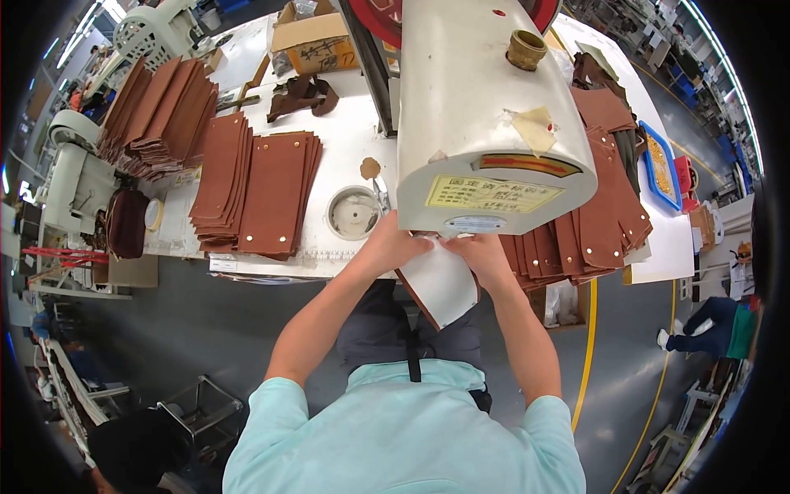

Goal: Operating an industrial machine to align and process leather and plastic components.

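A panel [440,286], white on its upper face with a reddish-brown edge, hangs over the table's front edge beneath the big cream-coloured machine head [485,107]. My left hand [393,245] grips its upper left side, and my right hand [483,255] grips the upper right. Both sets of fingers are closed near the panel's top, with their tips partly under the machine head. What lies directly below the head is hidden. Left of my hands, stacked reddish-brown panels [276,193] with round metal snaps lie on the table. More such panels [594,226] are fanned out on the right.
A round white dish [354,212] is set beside the machine on the white table [329,107]. Taller brown stacks [160,115] stand at the far left, with a cardboard box [313,41] behind. A blue tray [658,165] of small yellowish pieces sits at the right.
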`<state>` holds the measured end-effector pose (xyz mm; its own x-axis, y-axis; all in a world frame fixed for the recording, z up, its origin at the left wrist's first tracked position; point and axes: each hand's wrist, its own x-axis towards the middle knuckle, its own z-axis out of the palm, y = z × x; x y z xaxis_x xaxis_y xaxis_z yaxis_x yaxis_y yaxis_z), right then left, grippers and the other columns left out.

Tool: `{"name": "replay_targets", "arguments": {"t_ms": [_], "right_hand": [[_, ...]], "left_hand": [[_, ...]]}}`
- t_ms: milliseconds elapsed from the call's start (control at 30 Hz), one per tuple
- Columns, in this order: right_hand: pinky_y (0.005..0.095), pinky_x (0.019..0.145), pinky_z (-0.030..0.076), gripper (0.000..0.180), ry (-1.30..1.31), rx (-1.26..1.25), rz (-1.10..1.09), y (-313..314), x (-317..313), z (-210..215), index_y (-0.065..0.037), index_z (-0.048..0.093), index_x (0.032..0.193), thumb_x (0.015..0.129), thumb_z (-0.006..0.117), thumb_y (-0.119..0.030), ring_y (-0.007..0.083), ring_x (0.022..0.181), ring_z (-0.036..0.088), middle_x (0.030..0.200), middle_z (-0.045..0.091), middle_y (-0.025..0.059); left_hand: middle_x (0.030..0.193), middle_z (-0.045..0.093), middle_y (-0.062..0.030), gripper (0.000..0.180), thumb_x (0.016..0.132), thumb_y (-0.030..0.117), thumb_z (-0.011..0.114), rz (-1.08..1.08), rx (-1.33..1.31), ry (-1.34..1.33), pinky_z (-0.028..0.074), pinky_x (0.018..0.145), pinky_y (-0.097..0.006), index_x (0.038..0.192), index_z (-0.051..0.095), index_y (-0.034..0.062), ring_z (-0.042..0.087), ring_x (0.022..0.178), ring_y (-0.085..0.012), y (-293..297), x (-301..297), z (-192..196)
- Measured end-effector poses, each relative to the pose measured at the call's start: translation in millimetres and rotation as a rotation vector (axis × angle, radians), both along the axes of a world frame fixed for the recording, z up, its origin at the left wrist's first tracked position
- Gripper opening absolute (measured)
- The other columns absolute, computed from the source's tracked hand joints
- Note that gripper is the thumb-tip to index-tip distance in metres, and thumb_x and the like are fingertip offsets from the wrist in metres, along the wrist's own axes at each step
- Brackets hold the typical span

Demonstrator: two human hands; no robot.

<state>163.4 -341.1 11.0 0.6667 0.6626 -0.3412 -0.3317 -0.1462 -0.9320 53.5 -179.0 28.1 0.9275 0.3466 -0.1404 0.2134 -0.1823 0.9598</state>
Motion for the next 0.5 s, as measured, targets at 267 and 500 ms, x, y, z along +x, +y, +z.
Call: {"name": "replay_targets", "arguments": {"t_ms": [267,500], "right_hand": [[0.0322,0.079,0.055,0.042,-0.014,-0.028,-0.01,-16,1,1,0.005,0.059,0.12,0.08,0.071,0.004,0.0202,0.094,0.069,0.109,0.068,0.0155],[0.0286,0.064,0.054,0.038,-0.149,-0.422,0.332,-55,-7,32,0.002,0.063,0.111,0.077,0.079,-0.006,0.012,0.074,0.067,0.088,0.072,0.0105]], "left_hand": [[0.089,0.069,-0.0131,0.032,0.077,0.005,0.073,0.004,0.089,0.043,0.051,0.071,-0.035,0.108,0.069,0.0012,0.064,0.078,-0.0212,-2,4,-4],[0.083,0.068,-0.0082,0.028,0.078,0.004,0.072,0.039,-0.101,-0.011,0.05,0.063,-0.031,0.106,0.071,-0.0009,0.062,0.071,-0.0149,4,-4,-24]]}}
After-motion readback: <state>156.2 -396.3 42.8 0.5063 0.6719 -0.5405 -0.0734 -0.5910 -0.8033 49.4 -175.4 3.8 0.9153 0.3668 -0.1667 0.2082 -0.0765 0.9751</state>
